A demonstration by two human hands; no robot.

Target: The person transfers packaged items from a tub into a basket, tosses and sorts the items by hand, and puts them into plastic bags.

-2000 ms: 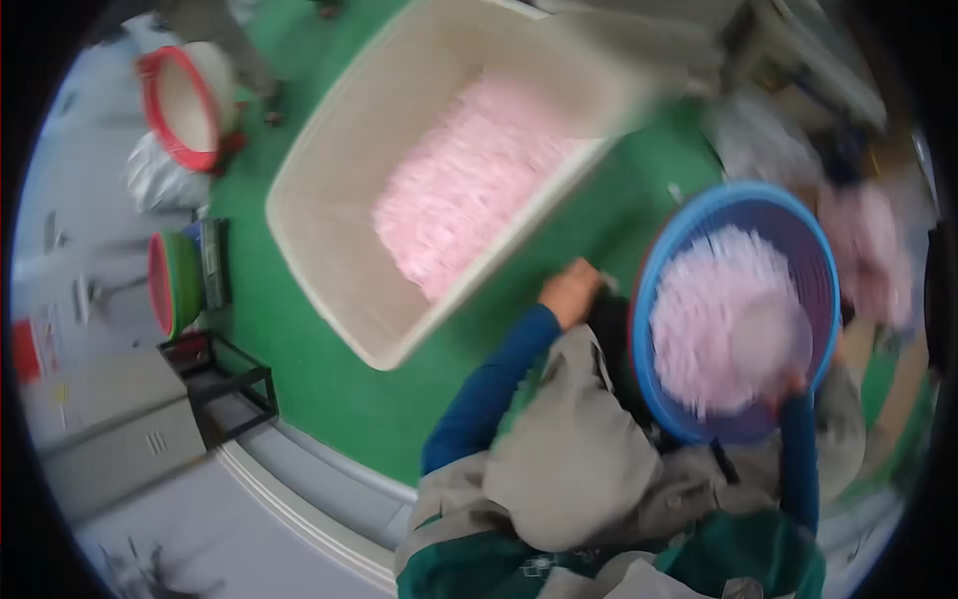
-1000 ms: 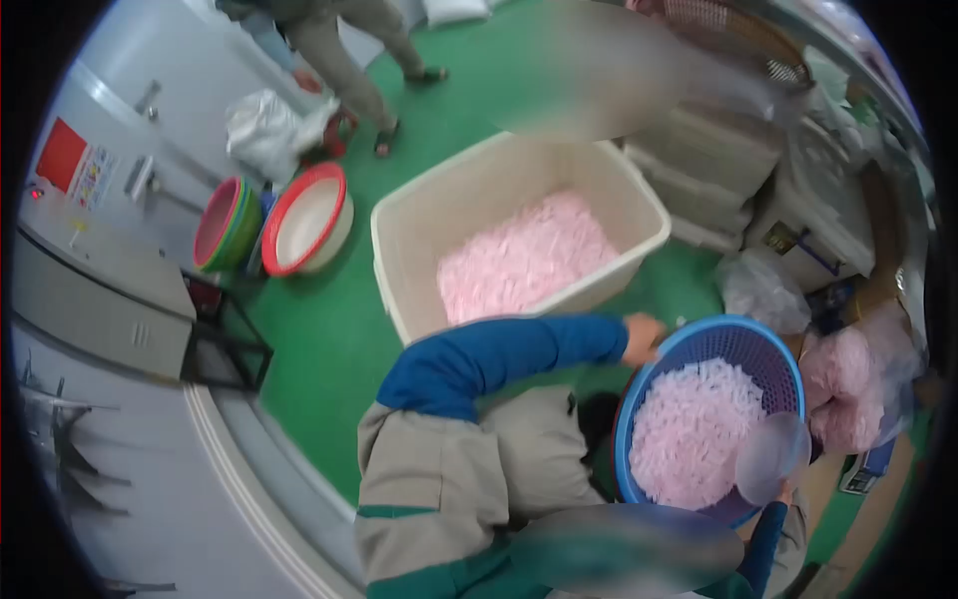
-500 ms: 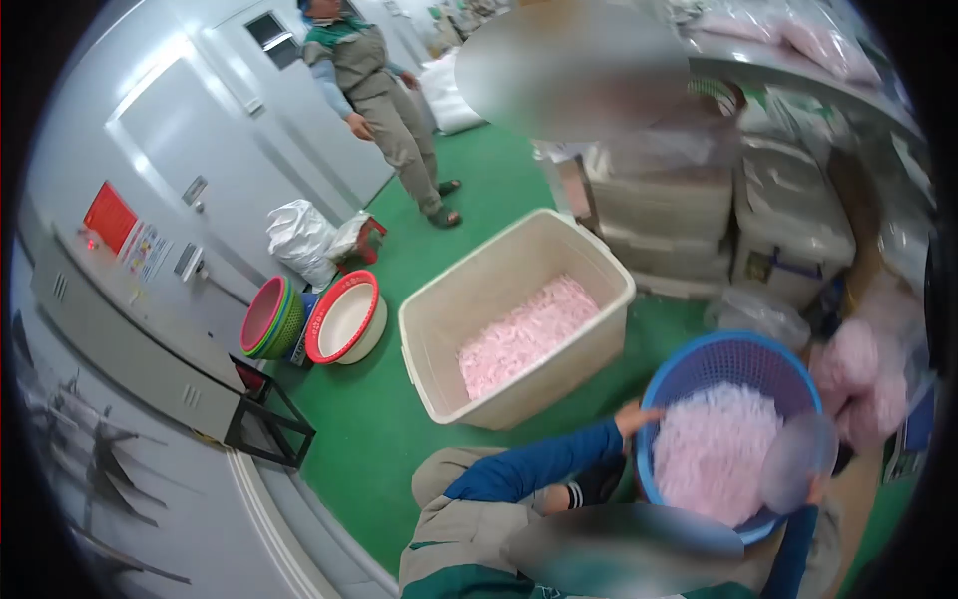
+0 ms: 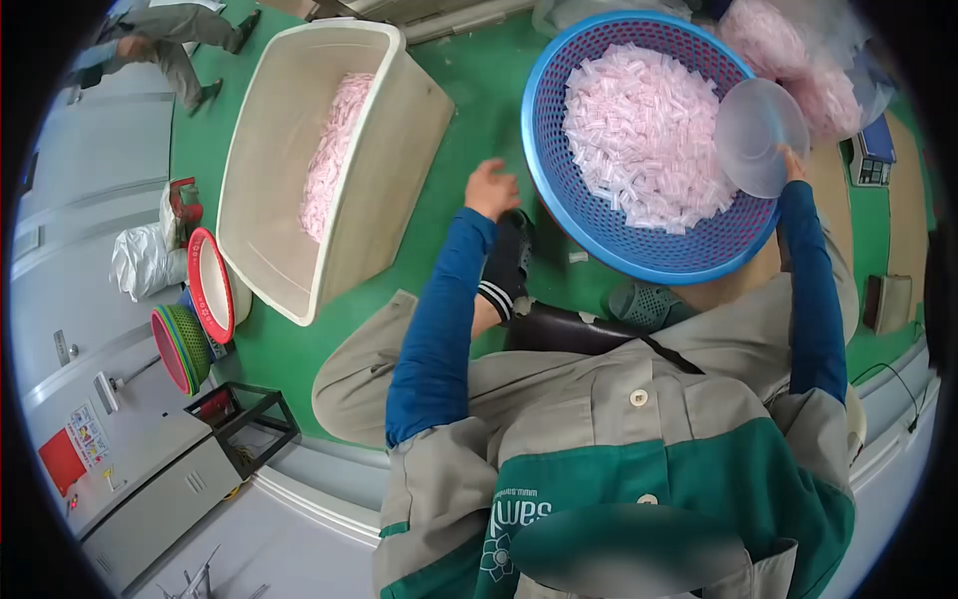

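The translucent bowl (image 4: 761,140) sits over the right edge of the blue basket (image 4: 544,105) of pale pink pieces (image 4: 644,140). Pink bags (image 4: 823,100) lie beyond, right; the cream tub (image 4: 409,150) stands left. The right hand (image 4: 791,165) grips the bowl's near rim; the left hand (image 4: 492,190), well apart, hovers loosely spread between tub and basket.

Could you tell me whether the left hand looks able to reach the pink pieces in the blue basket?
Probably yes: the left hand seems empty beside the blue basket, and the pink pieces lie uncovered on that side; the right hand holds the clear bowl opposite.
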